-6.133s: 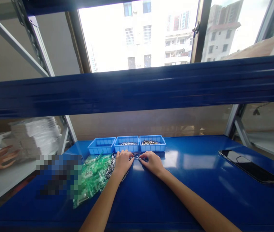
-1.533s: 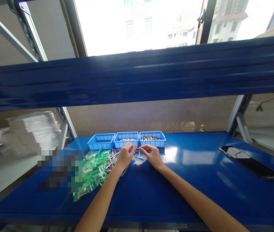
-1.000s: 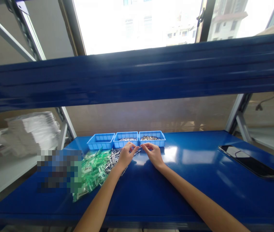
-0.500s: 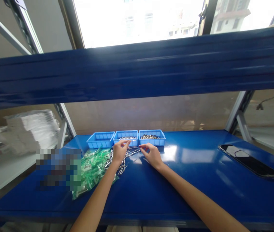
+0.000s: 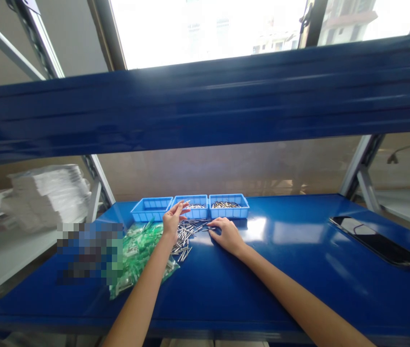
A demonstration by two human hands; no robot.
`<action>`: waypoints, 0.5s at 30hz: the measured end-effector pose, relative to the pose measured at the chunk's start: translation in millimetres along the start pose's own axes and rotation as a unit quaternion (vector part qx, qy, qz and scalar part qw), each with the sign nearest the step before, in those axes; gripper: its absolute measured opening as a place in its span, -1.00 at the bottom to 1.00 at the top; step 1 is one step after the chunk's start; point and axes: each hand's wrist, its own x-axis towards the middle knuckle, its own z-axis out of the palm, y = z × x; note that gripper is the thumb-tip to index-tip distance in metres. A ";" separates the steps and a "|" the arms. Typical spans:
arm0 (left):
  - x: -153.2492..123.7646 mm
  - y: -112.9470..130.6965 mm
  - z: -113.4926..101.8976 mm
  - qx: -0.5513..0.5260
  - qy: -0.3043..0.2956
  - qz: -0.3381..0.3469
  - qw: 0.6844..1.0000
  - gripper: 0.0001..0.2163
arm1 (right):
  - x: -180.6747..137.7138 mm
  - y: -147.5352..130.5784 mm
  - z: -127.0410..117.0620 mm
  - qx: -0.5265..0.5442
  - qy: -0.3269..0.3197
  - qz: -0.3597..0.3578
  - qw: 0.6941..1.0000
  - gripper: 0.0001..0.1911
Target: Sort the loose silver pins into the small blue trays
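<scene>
A loose pile of thin metal rods (image 5: 184,241) lies on the blue table, beside a green-tinted plastic bag (image 5: 138,258) with more pieces in it. Over the front of the middle blue bin (image 5: 199,212), my left hand (image 5: 173,220) is raised, its thumb and fingers pinched on a small shiny rod that shows only in part. My right hand (image 5: 226,233) rests low at the pile's right edge. Its thumb and forefinger close around the end of a thin rod there; the grip is small and partly hidden.
The right blue bin (image 5: 229,212) holds many rods; the left blue bin (image 5: 150,210) shows a bare bottom. A phone (image 5: 376,241) lies at the right. A blue shelf beam (image 5: 205,106) crosses above the table. Wrapped white stacks (image 5: 51,193) stand at the left.
My left hand has moved left and slightly up, away from my right hand, with its fingers tilted upward. My right hand has lowered its fingertips to the rods at the pile's edge.
</scene>
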 end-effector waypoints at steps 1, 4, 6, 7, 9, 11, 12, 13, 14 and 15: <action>0.1 0.7 0.6 -0.007 -0.004 -0.003 1.000 -0.71 | 0.0 -0.3 -0.5 -0.001 -0.001 0.001 1.000 -0.80; -0.8 3.3 3.0 -0.024 -0.012 -0.021 0.999 -0.74 | -0.3 -1.3 -1.3 -0.008 -0.004 0.000 1.000 -0.79; -2.2 5.2 4.7 -0.030 -0.029 -0.037 0.998 -0.75 | -0.6 -1.8 -1.5 -0.017 -0.009 -0.012 1.000 -0.77; -3.0 6.2 5.6 -0.032 -0.040 -0.044 0.998 -0.74 | -0.8 -2.0 -1.7 -0.024 -0.013 -0.018 0.999 -0.77; -4.8 8.0 7.1 -0.035 -0.062 -0.051 0.996 -0.72 | -1.0 -2.4 -2.4 -0.044 -0.019 -0.020 0.999 -0.76; -6.8 9.1 8.2 -0.031 -0.070 -0.050 0.996 -0.68 | -0.9 -2.5 -3.9 -0.062 -0.018 0.001 0.998 -0.77; -7.9 9.3 8.5 -0.024 -0.073 -0.048 0.996 -0.66 | -0.7 -2.4 -4.8 -0.068 -0.015 0.016 0.997 -0.78; -8.8 9.1 8.5 -0.013 -0.075 -0.046 0.996 -0.64 | -0.4 -2.2 -5.7 -0.071 -0.013 0.031 0.997 -0.80; -9.7 8.4 8.4 0.003 -0.078 -0.043 0.996 -0.63 | -0.1 -1.9 -6.5 -0.071 -0.011 0.044 0.996 -0.82; -10.5 7.3 8.1 0.025 -0.083 -0.035 0.996 -0.62 | 0.3 -1.5 -7.1 -0.069 -0.011 0.052 0.996 -0.84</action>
